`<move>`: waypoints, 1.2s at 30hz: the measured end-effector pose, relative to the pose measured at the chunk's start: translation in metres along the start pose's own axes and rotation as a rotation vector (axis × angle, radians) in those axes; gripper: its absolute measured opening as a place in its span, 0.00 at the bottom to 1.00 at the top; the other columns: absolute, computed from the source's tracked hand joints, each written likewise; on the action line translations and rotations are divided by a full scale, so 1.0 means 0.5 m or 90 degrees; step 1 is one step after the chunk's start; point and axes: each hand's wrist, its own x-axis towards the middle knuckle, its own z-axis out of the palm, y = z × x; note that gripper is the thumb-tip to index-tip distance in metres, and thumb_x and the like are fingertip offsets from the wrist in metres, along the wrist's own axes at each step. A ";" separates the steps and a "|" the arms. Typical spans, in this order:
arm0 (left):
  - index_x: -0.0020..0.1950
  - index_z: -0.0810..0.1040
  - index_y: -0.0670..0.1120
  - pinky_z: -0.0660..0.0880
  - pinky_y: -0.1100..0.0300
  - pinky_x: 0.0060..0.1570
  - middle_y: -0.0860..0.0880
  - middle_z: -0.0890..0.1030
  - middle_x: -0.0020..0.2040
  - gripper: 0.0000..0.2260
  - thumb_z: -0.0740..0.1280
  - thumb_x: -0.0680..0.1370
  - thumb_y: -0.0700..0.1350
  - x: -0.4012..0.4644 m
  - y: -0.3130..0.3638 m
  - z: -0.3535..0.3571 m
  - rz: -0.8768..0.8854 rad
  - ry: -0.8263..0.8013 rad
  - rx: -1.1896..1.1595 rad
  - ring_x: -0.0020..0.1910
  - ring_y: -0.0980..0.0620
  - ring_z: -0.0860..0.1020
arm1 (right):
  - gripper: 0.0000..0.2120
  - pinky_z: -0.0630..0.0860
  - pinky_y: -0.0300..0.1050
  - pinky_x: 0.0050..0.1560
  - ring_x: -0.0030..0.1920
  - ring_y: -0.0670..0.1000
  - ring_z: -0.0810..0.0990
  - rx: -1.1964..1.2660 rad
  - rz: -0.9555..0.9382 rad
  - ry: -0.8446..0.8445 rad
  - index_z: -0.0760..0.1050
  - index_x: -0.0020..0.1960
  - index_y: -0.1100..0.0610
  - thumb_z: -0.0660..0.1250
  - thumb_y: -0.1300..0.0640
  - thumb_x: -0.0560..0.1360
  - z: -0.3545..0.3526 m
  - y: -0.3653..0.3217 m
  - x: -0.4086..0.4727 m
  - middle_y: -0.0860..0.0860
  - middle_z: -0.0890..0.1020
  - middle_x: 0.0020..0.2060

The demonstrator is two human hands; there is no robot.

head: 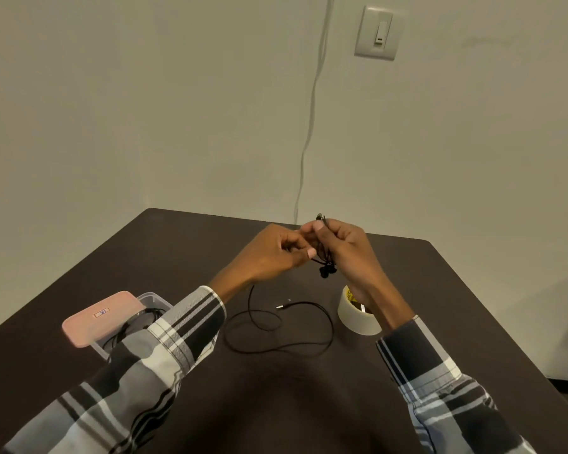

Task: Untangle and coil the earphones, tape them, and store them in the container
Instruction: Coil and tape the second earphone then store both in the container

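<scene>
Plaid sleeves (164, 348) reach over the counter (440, 306): both the right hand (345, 247) and left hand (276, 253) pinch the black earphones (325, 267), cord trailing below.

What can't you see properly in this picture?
Head view only:
- Container: its inside is mostly hidden by the pink lid lying across it and by the left sleeve.
- Earphones: the cord bunched between the left hand and right hand is hidden by fingers, so any knots cannot be told.
- Tape roll: its far side is covered by the right wrist; the label is too small to read.
</scene>
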 end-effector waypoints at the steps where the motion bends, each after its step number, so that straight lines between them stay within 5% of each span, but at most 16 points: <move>1: 0.45 0.85 0.45 0.72 0.65 0.40 0.50 0.82 0.35 0.05 0.72 0.76 0.45 -0.001 0.003 -0.001 0.000 0.006 -0.005 0.31 0.60 0.74 | 0.13 0.79 0.42 0.52 0.49 0.53 0.85 -0.032 0.003 0.002 0.83 0.53 0.59 0.61 0.54 0.84 0.001 0.002 -0.001 0.58 0.87 0.46; 4: 0.47 0.85 0.45 0.73 0.69 0.40 0.51 0.84 0.38 0.03 0.75 0.74 0.42 -0.003 0.011 -0.009 0.019 0.032 -0.012 0.33 0.64 0.77 | 0.16 0.72 0.51 0.49 0.44 0.57 0.77 -0.080 0.020 -0.013 0.82 0.52 0.63 0.61 0.53 0.84 -0.001 0.008 0.000 0.71 0.81 0.46; 11: 0.46 0.83 0.43 0.76 0.68 0.39 0.50 0.84 0.37 0.07 0.77 0.72 0.43 0.010 0.034 -0.034 0.038 0.079 -0.049 0.36 0.59 0.80 | 0.14 0.82 0.45 0.50 0.47 0.57 0.87 0.041 0.083 -0.130 0.80 0.56 0.63 0.61 0.53 0.83 -0.020 0.002 -0.010 0.61 0.86 0.47; 20: 0.44 0.83 0.44 0.71 0.71 0.31 0.53 0.84 0.35 0.06 0.77 0.72 0.44 0.039 0.049 -0.057 0.041 0.107 -0.124 0.31 0.62 0.78 | 0.17 0.71 0.37 0.32 0.30 0.47 0.72 0.101 0.081 -0.238 0.82 0.56 0.57 0.61 0.47 0.83 -0.040 0.008 -0.018 0.52 0.77 0.32; 28: 0.43 0.85 0.44 0.66 0.70 0.24 0.51 0.83 0.33 0.08 0.77 0.72 0.48 0.043 0.033 -0.062 0.003 0.133 -0.194 0.23 0.61 0.70 | 0.11 0.70 0.38 0.30 0.27 0.46 0.71 0.249 0.079 -0.219 0.80 0.44 0.55 0.65 0.49 0.78 -0.055 0.000 -0.019 0.50 0.74 0.29; 33: 0.42 0.85 0.45 0.65 0.68 0.24 0.50 0.82 0.33 0.10 0.76 0.71 0.52 0.032 -0.004 -0.047 -0.060 0.151 -0.209 0.24 0.58 0.68 | 0.18 0.84 0.50 0.47 0.41 0.56 0.87 0.441 0.038 -0.179 0.80 0.42 0.57 0.56 0.56 0.83 -0.066 -0.007 -0.018 0.57 0.86 0.38; 36: 0.42 0.85 0.45 0.66 0.67 0.23 0.50 0.82 0.32 0.09 0.75 0.73 0.51 0.023 -0.020 -0.024 -0.082 0.133 -0.193 0.23 0.58 0.69 | 0.23 0.81 0.55 0.57 0.55 0.60 0.85 0.543 0.005 -0.169 0.81 0.43 0.59 0.50 0.58 0.84 -0.059 -0.007 -0.014 0.63 0.85 0.51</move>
